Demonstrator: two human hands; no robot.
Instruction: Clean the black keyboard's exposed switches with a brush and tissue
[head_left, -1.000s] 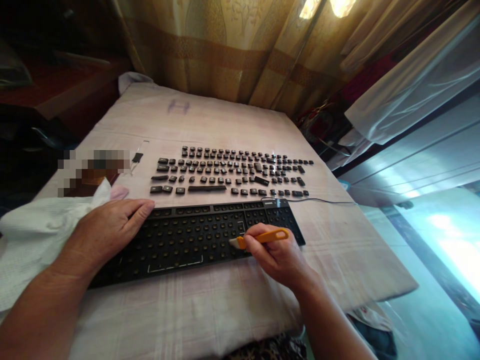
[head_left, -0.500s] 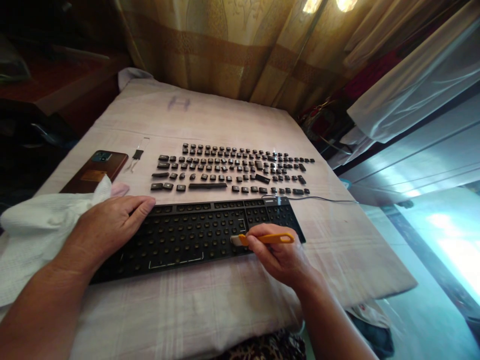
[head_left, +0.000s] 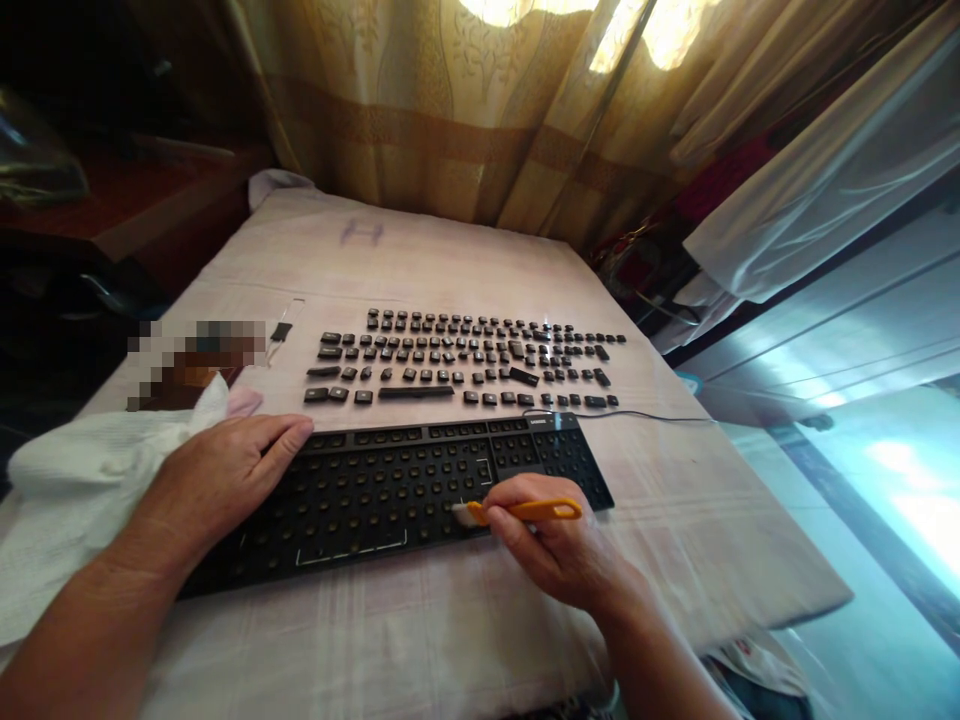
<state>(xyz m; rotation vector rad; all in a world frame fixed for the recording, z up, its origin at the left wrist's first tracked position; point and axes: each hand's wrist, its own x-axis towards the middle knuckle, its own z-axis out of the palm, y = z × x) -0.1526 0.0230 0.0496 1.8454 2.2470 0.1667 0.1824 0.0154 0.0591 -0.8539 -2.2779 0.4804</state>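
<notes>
The two hands are apart, both at the black keyboard [head_left: 367, 505]. The right hand [head_left: 551, 540] is closed round the orange handle of a small brush [head_left: 559, 510], thumb along the near side, the looped end poking out past the knuckles, the pale bristles down among the bare key mounts right of centre. The left hand [head_left: 217, 470] lies palm down over the board's left end; the view does not show whether its fingers grip the far edge or merely press.

To brush well here, I'd judge, a light grip and short strokes serve best, with the tips slanted into the gaps between mounts rather than pushed flat over them, and each row finished before the next. Steady weight from the left hand should stop the board sliding on the cloth-covered table [head_left: 375, 650].

Just beyond the board lie the loose keycaps [head_left: 338, 395], laid out in rows much like their own layout (worth sweeping away from them, lest dust or a stray knock spoil that order). A white cloth [head_left: 82, 470] bunches beside the left hand, and a wire tool [head_left: 281, 332] lies farther off, near the keycaps' left end
</notes>
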